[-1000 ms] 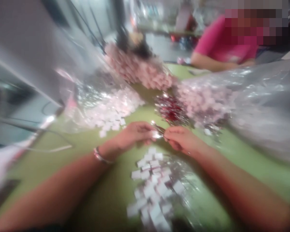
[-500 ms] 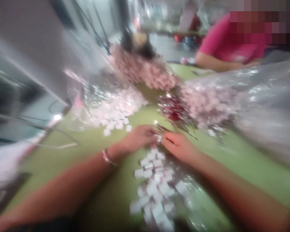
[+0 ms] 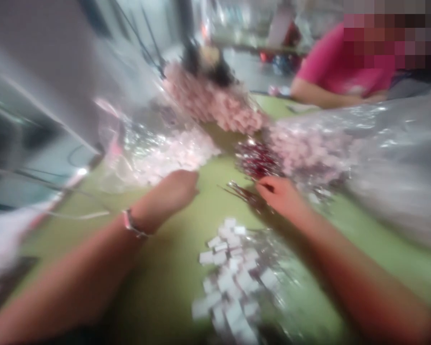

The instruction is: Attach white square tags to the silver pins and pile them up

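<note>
My left hand [image 3: 170, 192] reaches to the edge of a heap of small white-pink pieces [image 3: 179, 155]; its fingers are hidden behind the back of the hand. My right hand [image 3: 278, 192] is closed, with thumb and fingertips pinched together at the red and silver bundle of thin stems [image 3: 256, 160]. Whether something sits in that pinch is too blurred to make out. A few thin brown stems [image 3: 242, 191] lie on the green table just left of it. Nearer to me is a pile of white block-like pieces [image 3: 233, 278] with thin shiny strands at its right side.
Bunches of pink pieces [image 3: 222, 103] lie farther back. Pale pink pieces [image 3: 309, 148] spill by a large clear plastic bag [image 3: 398, 163] on the right. A person in a pink shirt [image 3: 330, 67] sits across the table. A thin cable [image 3: 82, 216] crosses the left edge.
My hands have come apart from the middle, where they met around a white piece. The left went left to the pale heap; the right moved slightly right and up to the red bundle.
</note>
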`<action>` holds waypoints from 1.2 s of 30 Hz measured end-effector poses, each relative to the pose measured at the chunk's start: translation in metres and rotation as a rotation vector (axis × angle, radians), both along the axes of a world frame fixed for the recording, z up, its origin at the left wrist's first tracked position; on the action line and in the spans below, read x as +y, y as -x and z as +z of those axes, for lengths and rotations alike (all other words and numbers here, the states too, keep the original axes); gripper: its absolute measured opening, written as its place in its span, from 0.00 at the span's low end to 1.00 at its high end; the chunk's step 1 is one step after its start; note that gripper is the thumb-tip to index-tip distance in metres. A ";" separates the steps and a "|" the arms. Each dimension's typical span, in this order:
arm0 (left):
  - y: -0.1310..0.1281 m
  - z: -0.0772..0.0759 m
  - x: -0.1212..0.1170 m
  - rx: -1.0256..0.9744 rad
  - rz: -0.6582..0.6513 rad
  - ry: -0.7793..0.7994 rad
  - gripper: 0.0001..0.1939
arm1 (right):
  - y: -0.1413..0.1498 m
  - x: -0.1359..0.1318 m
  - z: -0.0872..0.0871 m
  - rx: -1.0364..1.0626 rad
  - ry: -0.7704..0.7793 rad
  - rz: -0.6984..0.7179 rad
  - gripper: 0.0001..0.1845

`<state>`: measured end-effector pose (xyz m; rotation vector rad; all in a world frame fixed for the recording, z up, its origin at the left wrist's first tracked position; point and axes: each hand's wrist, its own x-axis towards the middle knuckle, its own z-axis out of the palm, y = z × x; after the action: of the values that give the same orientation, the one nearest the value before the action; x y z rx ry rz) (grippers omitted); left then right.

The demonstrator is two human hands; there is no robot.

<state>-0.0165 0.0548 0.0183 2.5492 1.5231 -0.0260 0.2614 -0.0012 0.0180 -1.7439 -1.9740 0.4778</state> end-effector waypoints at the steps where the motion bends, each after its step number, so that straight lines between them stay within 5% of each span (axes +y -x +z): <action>1: -0.003 -0.004 -0.002 -0.004 -0.018 -0.012 0.10 | -0.001 0.004 -0.004 -0.042 -0.022 0.019 0.10; 8: -0.019 -0.005 -0.003 0.010 0.014 0.000 0.08 | 0.015 0.006 -0.020 -0.350 -0.043 0.045 0.09; 15: -0.021 0.002 -0.002 -0.138 0.082 0.040 0.12 | 0.002 0.004 -0.015 -0.225 -0.043 0.162 0.10; 25: -0.021 -0.003 0.003 -0.180 0.037 0.039 0.11 | 0.024 0.002 -0.015 -0.563 -0.037 0.162 0.11; 29: -0.024 0.004 0.000 -0.290 0.110 0.040 0.09 | 0.018 0.000 -0.015 -0.473 -0.086 0.111 0.12; 31: -0.025 0.007 -0.001 -0.435 0.140 0.134 0.10 | 0.015 -0.001 -0.014 -0.317 -0.111 0.102 0.11; 36: -0.031 -0.001 -0.006 -0.966 0.212 0.690 0.12 | 0.017 -0.009 -0.008 -0.084 -0.081 0.106 0.09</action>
<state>0.0141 0.0486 0.0169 1.4708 1.0850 0.5242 0.2442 -0.0107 0.0096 -1.6406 -2.1225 0.3600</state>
